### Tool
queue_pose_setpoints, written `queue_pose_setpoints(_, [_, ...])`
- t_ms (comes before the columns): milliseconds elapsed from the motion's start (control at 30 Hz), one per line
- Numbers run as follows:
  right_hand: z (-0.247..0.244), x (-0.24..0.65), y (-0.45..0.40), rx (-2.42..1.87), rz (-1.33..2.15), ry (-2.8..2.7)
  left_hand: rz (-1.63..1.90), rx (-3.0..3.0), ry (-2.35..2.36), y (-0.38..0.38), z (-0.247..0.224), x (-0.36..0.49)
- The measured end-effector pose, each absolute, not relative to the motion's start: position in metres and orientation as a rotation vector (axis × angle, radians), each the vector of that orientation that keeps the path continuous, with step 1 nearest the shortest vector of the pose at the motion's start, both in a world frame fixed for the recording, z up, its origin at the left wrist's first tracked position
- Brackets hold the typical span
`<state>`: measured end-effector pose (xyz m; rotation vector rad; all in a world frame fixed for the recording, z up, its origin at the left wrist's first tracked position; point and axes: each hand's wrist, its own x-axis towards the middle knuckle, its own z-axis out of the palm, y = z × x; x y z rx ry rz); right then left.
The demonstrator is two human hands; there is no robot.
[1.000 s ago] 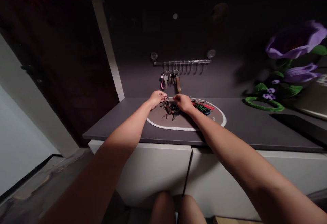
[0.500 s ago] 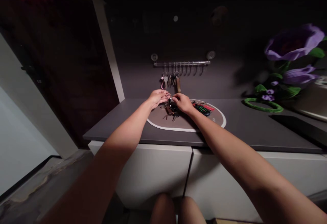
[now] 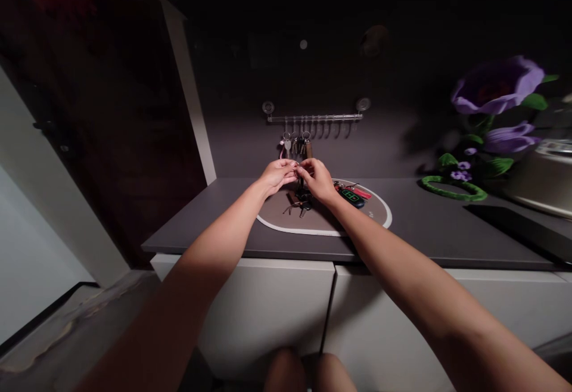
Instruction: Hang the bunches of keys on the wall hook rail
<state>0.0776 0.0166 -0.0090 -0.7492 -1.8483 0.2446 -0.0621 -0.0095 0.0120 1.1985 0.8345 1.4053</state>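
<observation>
My left hand (image 3: 277, 176) and my right hand (image 3: 318, 179) meet above the oval brown mat (image 3: 324, 219). The fingertips of both are pinched together on a key ring, which they mostly hide. Dark items hang below my fingers, too shadowed to make out singly. On the mat under my hands lies a bunch of keys (image 3: 304, 207). Beside my right wrist are a black car key fob (image 3: 352, 197) with green markings and a red strap (image 3: 361, 192). Behind my hands, several keys (image 3: 288, 145) hang from a clear hook rail (image 3: 315, 118) on the wall.
The mat lies on a dark counter (image 3: 196, 225) above white cabinet doors (image 3: 268, 302). To the right stand a purple fabric flower (image 3: 498, 88) with a green ring base (image 3: 453, 189), a black flat object (image 3: 518, 231) and a pale rounded appliance (image 3: 545, 177). A dark door (image 3: 102, 112) is at left.
My right fingers have moved in against my left fingertips, and the ring between them is now more covered. The whole view has shifted slightly, with the counter and wall lower in the picture.
</observation>
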Motion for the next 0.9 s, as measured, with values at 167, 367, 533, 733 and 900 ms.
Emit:
queue_pose_setpoints(167, [-0.007,0.078,0.014,-0.727,0.222,-1.831,1.423,1.209,0.834,-0.010,0.011,-0.059])
queue_pose_setpoints(367, [-0.005,0.080,0.014,-0.722,0.267,-1.754,1.469,1.224,0.840,-0.009,0.010,-0.056])
queue_pose_setpoints(533, [-0.007,0.082,0.020,-0.683,0.388,-1.679,1.514,1.254,0.817,-0.009,0.008,-0.054])
queue_pose_setpoints(733, [-0.006,0.084,0.026,-0.640,0.610,-1.539,1.614,1.343,0.923,-0.003,0.001,-0.052])
queue_pose_setpoints(900, [0.001,0.084,0.026,-0.651,0.722,-1.405,1.644,1.574,1.151,0.008,-0.010,-0.052])
